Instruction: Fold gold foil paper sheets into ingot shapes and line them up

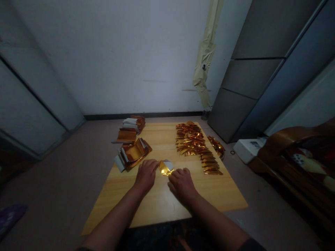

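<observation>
A small sheet of gold foil paper (164,169), partly folded with some of its white back showing, is between my two hands at the middle of the wooden table. My left hand (146,176) has its fingers closed at the sheet's left edge. At the lower right edge, my right hand (182,184) pinches it with curled fingers. Left of my hands lie curved stacks of foil paper sheets (134,152), gold on one side and white on the other. Rows of folded gold foil pieces (190,138) overlap one another on the table's right side.
The wooden table (157,209) stands near a white wall. A container of more gold foil pieces (216,146) is beyond its right edge. Farther right are a grey refrigerator (239,78), a white box (247,150) and a wooden chair or sofa arm (293,139). A purple item (12,218) lies on the left floor.
</observation>
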